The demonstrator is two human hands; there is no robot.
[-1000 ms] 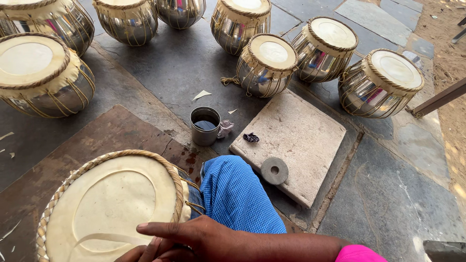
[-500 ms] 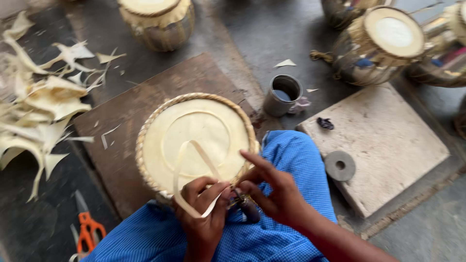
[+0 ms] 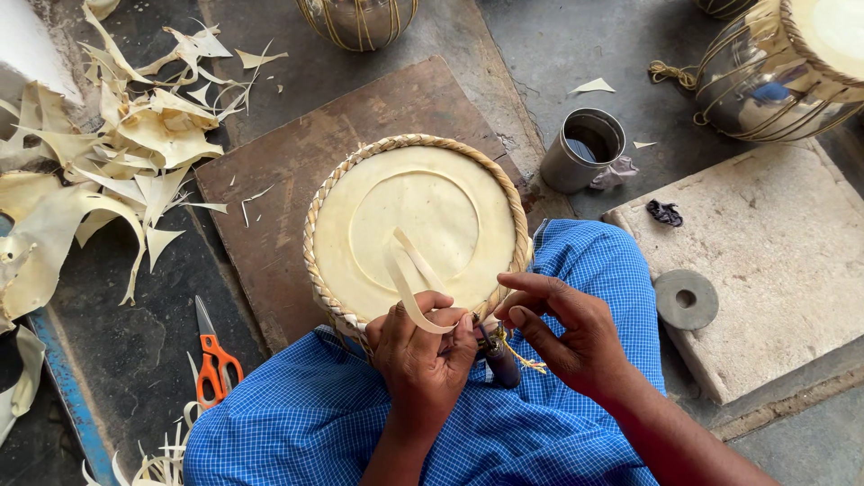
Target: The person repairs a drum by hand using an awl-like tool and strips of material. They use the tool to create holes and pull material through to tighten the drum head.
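Looked mid-lacing to me — left hand (image 3: 423, 346) pinched a hide strip (image 3: 409, 283) at the drum (image 3: 416, 225) rim, right hand (image 3: 562, 333) hovered half-curled, holding nothing. Next probably needed a firm pull.

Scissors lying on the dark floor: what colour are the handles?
Orange handles on the scissors, with a plain metal blade; clearest in the head view, lower left.

Daylight, bright & even, no hard light source seen. Shadows soft: short dark patch under the hands (image 3: 423, 346) on the blue cloth (image 3: 297, 432), slight shade beside the tin cup (image 3: 580, 153). Shiny metal drum (image 3: 765, 85) top right shows glare streaks & sky reflections; its pale skin near blown out at the corner. Drumhead (image 3: 414, 225) well exposed, fine ring detail visible. Focus sharp centre; scraps (image 3: 99, 153) at left crisp too. Mild wide-angle stretch at the edges. No motion blur.
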